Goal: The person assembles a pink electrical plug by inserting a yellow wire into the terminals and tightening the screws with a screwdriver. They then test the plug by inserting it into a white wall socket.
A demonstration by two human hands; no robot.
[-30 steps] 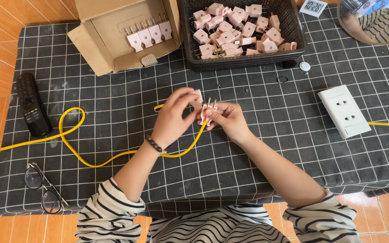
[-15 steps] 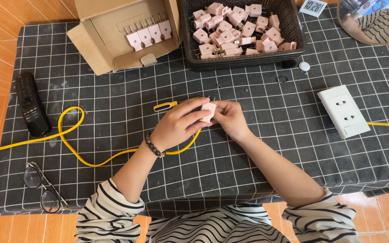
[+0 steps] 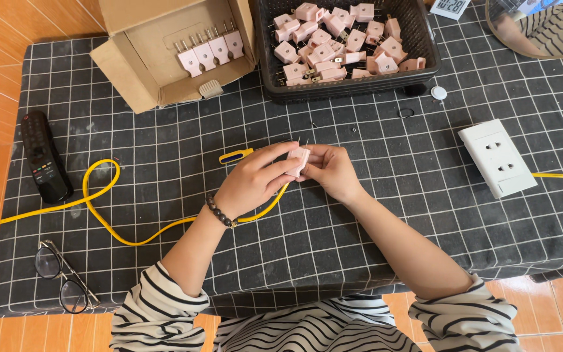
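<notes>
Plug (image 3: 298, 160), pale pink, two metal prongs pointing away from the person, sits pinched between both hands above the middle of the black checked cloth (image 3: 373, 215). Left hand (image 3: 253, 181) curls over it from the near side, fingers closed on the body; right hand (image 3: 329, 171) grips the other end, fingers closed tight. Judged light, rigid, smooth moulded plastic; likely slippery under a loose pinch, so best taken by the flat flanks of the body, clear of the thin prongs, which look bendable. Yellow cable (image 3: 102, 195) loops away to the left from under the hands. Yellow-and-blue screwdriver (image 3: 236, 155) lies just beside the left fingers. More pink plugs fill the black basket (image 3: 346, 88); four lie in the cardboard box (image 3: 164, 72). White socket block (image 3: 498, 158) well apart, right.
</notes>
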